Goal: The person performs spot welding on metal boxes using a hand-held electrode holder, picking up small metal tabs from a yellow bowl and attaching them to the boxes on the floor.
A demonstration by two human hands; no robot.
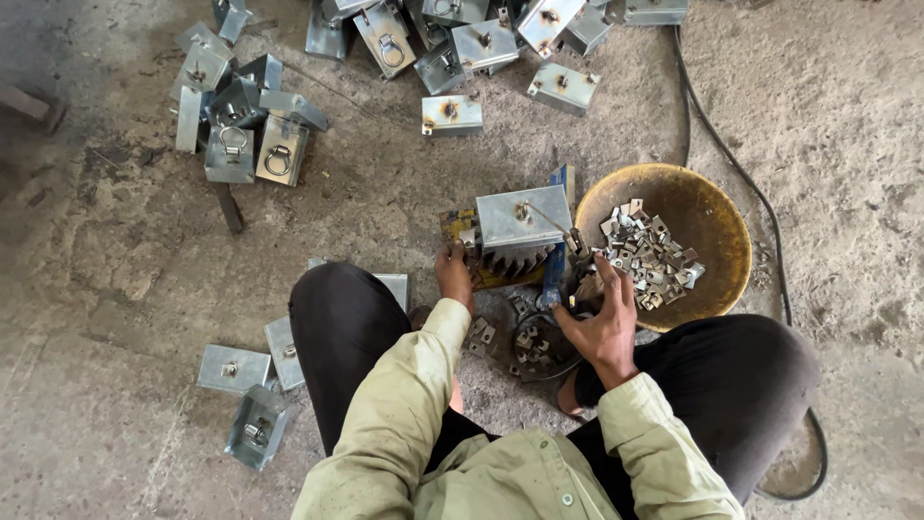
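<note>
Head view, person squatting on concrete floor.

Metal box, galvanised, sits at centre on a small jig/block w/ toothed part below it; long axis runs approx 9–3 o'clock. A thin rod slants across its face toward 4 o'clock.

L hand: at box's 7 o'clock corner, fingers curled onto the lower L edge of box/jig. Looks clamped there, exact contact part hidden.

R hand: at 4 o'clock from box, just beside rod's lower end. Fingers closed together around smth small near the jig's blue upright; cannot tell what is pinched. L hand is the one on the box; R is nearer the rod tip and bowl.

Containers:
- Yellow bowl, 3 o'clock of box, touching-near R hand. Holds heap of small bent metal clips.
- Small dark dish at 6 o'clock, between knees, also w/ clips.

Rest: pile of like boxes w/ ring handles at 12 o'clock and 10 o'clock; few more at 8 o'clock. Black cable curves past bowl at 2 o'clock.
</note>
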